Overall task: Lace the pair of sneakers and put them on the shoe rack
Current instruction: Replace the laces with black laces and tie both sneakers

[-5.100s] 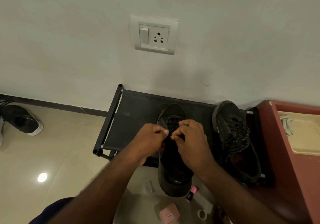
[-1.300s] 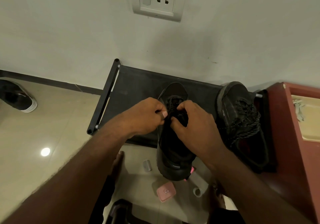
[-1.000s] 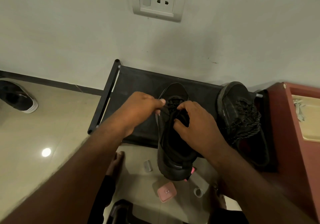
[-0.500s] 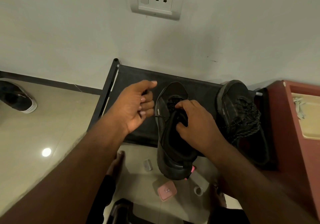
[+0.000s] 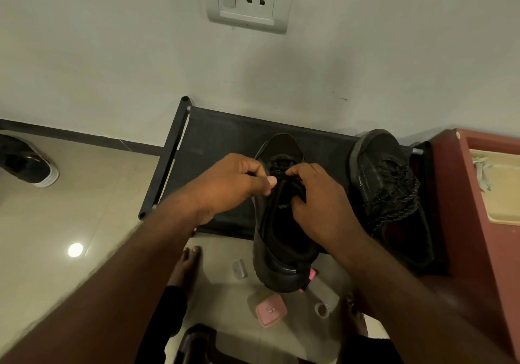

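- The shoe rack stands against the wall, and its black fabric top shelf carries the second sneaker at its right end. That sneaker is black, laced, and its toe points to the wall.
- A red cabinet stands just right of the rack. Set into its top is a cream tray, which holds a pale crumpled strip near its left edge. It may be cloth or spare lace; the view is too small to tell.
- A small pink box lies shut on the floor, with a tape roll just to its right and a small grey piece nearby.
- The near sneaker, also black, lies between the hands. Its toe is over the shelf and its heel juts out past the rack's front edge, above the floor.
- The left hand comes in from the left, fingers curled. Thumb and forefinger pinch the black lace at the eyelets near the toe.
- The right hand lies over the sneaker's right side with fingers curled. Its thumb is hooked into the opening and its fingertips are on the lacing, so it grips the upper.
- The two hands almost meet over the lacing.
- A bare foot stands on the floor below the left forearm.
- Another dark shoe lies on the floor, well apart at the far left.
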### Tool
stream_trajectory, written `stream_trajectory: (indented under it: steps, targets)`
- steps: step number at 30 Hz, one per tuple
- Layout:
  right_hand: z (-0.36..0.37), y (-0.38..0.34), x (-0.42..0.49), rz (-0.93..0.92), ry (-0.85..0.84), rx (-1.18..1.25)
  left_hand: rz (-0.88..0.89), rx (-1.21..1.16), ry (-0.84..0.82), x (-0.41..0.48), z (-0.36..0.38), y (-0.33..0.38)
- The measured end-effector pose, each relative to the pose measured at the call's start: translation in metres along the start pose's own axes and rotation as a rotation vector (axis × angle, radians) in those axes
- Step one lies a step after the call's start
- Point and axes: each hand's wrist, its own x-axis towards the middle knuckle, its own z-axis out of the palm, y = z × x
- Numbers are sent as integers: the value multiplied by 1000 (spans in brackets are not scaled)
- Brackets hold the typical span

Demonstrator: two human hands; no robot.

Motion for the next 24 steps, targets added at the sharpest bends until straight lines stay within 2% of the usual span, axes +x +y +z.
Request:
stream_trajectory:
  steps: [3,6,10,18,24]
  targets:
    - [0,0,0,11,13,7,-27,-24,-15,0,-1,-1]
    - [-1,1,-2,13,8,37,-24,107,-57,2,-1,-7]
    - [-13,6,-4,98,-60,170,-8,204,-11,2,2,-7]
    - [-38,16,-8,231,-231,454,-50,129,10,3,15,-1]
    - [-46,27,-1,298,-321,592,-175,-80,60,4,18,4]
